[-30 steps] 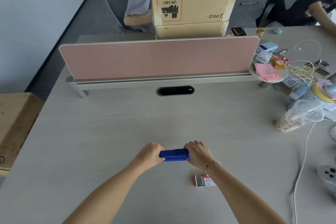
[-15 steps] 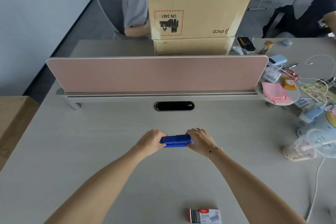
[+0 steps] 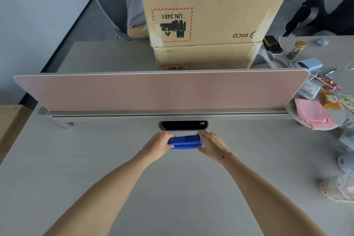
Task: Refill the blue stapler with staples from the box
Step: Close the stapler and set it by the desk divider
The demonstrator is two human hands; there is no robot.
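From my seat at the feed, the stapler (image 3: 185, 142) sits between the left hand (image 3: 158, 145) and the right hand (image 3: 210, 142), each clasping one end, over the desk (image 3: 95, 159). Just behind it lies the cable slot (image 3: 183, 125), then the divider panel (image 3: 161, 91). Behind the panel two cartons (image 3: 210, 11) stand stacked (one atop the other). Folded papers (image 3: 314, 116) lie at the panel's right end.
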